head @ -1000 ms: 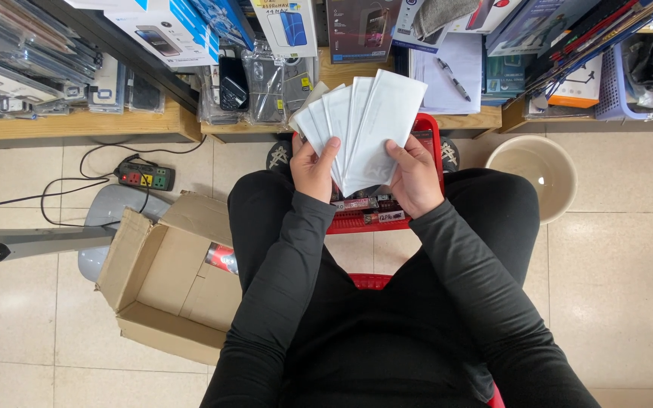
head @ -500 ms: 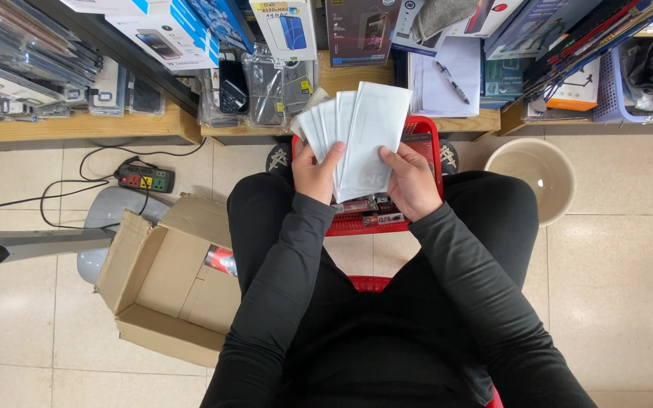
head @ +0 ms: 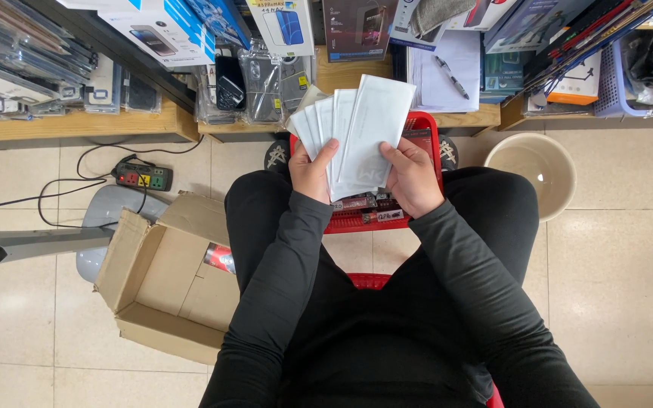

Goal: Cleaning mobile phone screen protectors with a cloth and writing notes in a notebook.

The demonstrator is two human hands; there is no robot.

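Head view, looking down on a seated person in black long sleeves and black trousers. Both hands raised above the knees, holding a fan of flat white packets [head: 357,132]. Left hand [head: 313,170] grips the lower left of the fan, thumb pressed across the front of the packets, fingers curled shut behind them. Right hand [head: 411,175] grips the lower right, thumb on the face of the frontmost, largest packet, the other fingers wrapped behind; both hands closed on the packets, not spread. The fan opens toward the far side, several narrower edges showing at the left, the broad front one tilted right. Directly under the hands, between the knees, sits a red plastic basket [head: 426,132] with small packaged items in it; the packets are above it, not touching it as far as can be told. A second bit of red plastic shows near the lap, lower down. Left of the person's leg, an open cardboard box [head: 164,283] rests on the tiled floor, flaps out, a red-and-white item lying in its right corner. Farther left, a black power strip [head: 143,177] with cables, beside a grey fan base. Right of the right knee, a beige round basin [head: 530,170]. Far side: low wooden shelving [head: 77,125] crowded with boxed and bagged goods, and a lilac basket at the far right.
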